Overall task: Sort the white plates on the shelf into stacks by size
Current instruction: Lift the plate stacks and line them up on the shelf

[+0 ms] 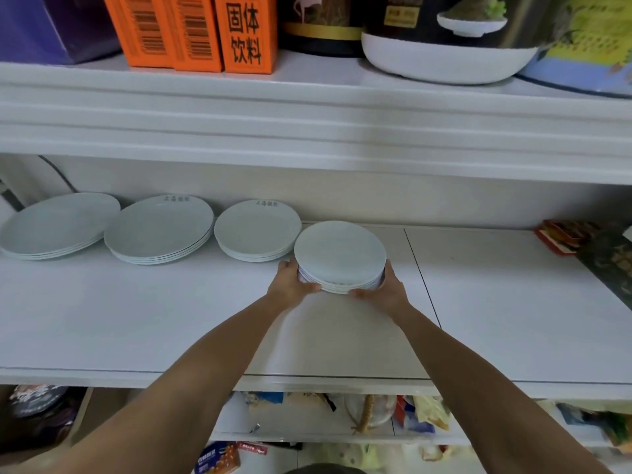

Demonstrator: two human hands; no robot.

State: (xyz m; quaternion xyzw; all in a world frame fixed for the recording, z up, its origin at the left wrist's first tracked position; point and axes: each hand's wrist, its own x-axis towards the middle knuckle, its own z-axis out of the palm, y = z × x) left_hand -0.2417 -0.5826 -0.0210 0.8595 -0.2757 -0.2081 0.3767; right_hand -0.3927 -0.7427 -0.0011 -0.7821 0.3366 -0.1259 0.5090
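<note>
- Far-left stack of large white plates (58, 225): sits at the back of the shelf (136, 319), leaning a little.
- Second stack of large plates (159, 229): just beside the first, rims overlapping or touching. Looks the same size, so I'd judge these two could yet be merged.
- Stack of medium plates (256, 230): next along, close to the second.
- Left hand (292, 285): fingers (289, 268) curled round the left side of the stack of small plates (338, 251), thumb pinching the near rim.
- Small stack: right of the medium one, its far-left rim very near it. Cannot tell whether its base rests on the shelf or is lifted.
- Right hand (390, 289): mirrors the left, with its thumb on the near rim. The other fingers are mostly hidden behind the plates.
- Step in hand, as I judge it: seating the smallest stack at the end of the row. Keep it level, squeeze evenly from both sides so no plate slides, and leave a gap from the medium stack.
- Red box (561, 239): far right, well apart.
</note>
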